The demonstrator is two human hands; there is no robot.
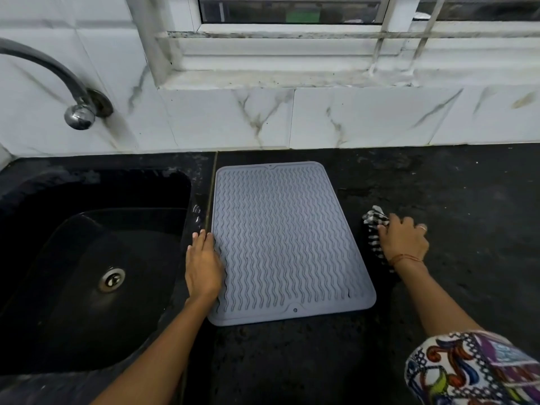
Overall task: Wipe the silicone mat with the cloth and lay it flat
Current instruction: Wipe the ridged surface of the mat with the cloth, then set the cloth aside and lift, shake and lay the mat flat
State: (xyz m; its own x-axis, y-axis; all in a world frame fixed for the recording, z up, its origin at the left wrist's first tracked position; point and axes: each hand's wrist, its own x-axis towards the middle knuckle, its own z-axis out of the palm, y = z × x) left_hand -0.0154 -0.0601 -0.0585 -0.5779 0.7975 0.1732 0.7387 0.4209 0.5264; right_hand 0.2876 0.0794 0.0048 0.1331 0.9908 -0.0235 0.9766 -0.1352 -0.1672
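Observation:
A grey silicone mat [289, 241] with wavy ridges lies flat on the black countertop, just right of the sink. My left hand [203, 264] rests flat against the mat's left edge, fingers together and pointing away from me. A black-and-white checked cloth [375, 229] lies bunched on the counter to the right of the mat. My right hand [404, 239] sits on top of the cloth with fingers curled onto it; whether it grips it fully is unclear.
A black sink [96, 258] with a metal drain fills the left side, and a curved tap [79, 112] comes out of the marble-tiled wall above it. The black countertop [467, 214] stretches to the right. A window sill [292, 77] runs behind.

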